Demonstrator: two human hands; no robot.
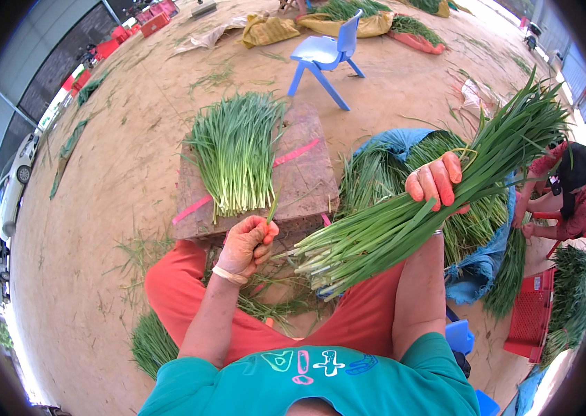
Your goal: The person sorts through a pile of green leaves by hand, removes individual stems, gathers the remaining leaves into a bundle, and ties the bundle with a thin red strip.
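One leafy bundle (376,234), probably light, bendy, easily bruised, suits mid-length holding, where the right hand (438,183) grasps it; the left hand (248,244) pinches a blade (272,209).

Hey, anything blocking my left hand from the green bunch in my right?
Nothing visible blocks the way: your left hand, pinching a yellowish leaf, is just beside the pale stem ends of the bunch in your right hand.
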